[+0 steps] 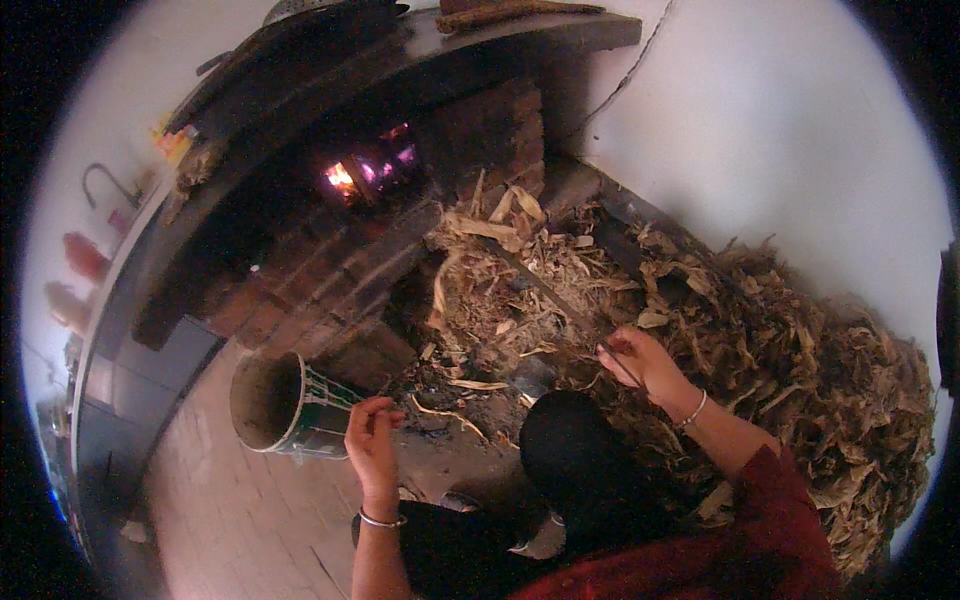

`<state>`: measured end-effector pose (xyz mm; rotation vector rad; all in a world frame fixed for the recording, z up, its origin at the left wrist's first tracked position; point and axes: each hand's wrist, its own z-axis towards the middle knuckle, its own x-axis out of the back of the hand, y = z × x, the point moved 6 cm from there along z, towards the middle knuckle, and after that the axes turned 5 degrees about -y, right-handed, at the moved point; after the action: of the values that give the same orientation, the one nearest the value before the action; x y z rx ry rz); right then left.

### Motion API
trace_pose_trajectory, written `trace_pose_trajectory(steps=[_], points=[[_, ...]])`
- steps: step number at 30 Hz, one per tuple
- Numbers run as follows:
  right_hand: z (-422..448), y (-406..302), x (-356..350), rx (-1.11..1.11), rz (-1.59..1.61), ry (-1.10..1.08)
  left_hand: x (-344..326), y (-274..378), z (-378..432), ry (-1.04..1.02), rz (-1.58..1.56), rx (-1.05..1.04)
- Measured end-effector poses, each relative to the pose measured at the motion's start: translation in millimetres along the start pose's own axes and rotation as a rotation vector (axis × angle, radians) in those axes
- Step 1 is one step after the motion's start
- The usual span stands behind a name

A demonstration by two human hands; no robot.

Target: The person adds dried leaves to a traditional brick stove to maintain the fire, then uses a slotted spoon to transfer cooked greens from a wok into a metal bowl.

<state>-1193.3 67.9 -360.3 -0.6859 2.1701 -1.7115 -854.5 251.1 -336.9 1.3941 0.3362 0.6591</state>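
Note:
My right hand [646, 366] grips a thin dark rod [551, 295], perhaps a poker. The rod slants up and left over a heap of dry husks and chaff [517, 281]. My left hand [373, 433] is raised beside a tilted bucket [324, 424] with a green patterned side. Its fingers are partly curled, and whether anything thin lies in them is unclear. Beyond the heap, flames [341, 178] glow inside the dark opening of a brick stove [330, 277].
A large pile of dry corn husks [810, 382] fills the right side along the white wall [772, 142]. The stove's thick dark ledge [525, 41] overhangs the fire. A sink tap [109, 180] stands at the far left, above grey cabinets [135, 375]. My bent knee [574, 442] is close below the rod.

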Motion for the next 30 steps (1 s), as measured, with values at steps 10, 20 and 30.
trace_pose_trajectory(steps=[10, 20, 30], points=[[68, -59, -46, 0.187, -0.181, -0.042, 3, 1, 3, 0.021, 0.028, 0.01], [122, -98, -75, 0.262, 0.097, -0.04, -8, 7, 0, 0.018, -0.003, 0.033], [197, -143, -112, 0.283, 0.352, -0.078, -8, 3, 6, -0.034, 0.011, 0.046]])
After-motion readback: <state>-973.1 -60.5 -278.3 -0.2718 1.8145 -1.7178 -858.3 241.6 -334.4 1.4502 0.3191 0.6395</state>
